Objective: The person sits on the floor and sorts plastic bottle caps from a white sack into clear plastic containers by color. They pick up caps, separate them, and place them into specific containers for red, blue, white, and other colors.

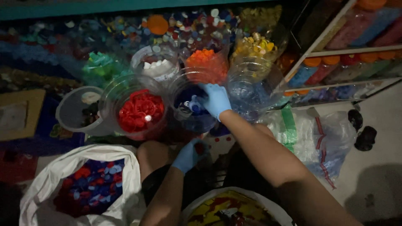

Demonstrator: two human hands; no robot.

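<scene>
Both my hands wear light blue gloves. My right hand (215,99) reaches into a clear plastic jar of dark blue bottle caps (193,109), its fingers curled at the jar's mouth over a blue cap. My left hand (189,155) is lower, near my knee, with its fingers closed around a small red cap (200,148). Beside the blue jar stands a clear jar of red caps (140,111). Behind them are jars of orange caps (206,58), white caps (155,66), yellow caps (256,45) and green caps (100,62).
A white sack of mixed red and blue caps (90,184) lies at lower left, another white sack (234,209) at bottom centre. A grey tub (75,113) sits left of the red jar. Clear plastic bags (322,138) lie on the right, below a shelf of cap-filled containers (347,62).
</scene>
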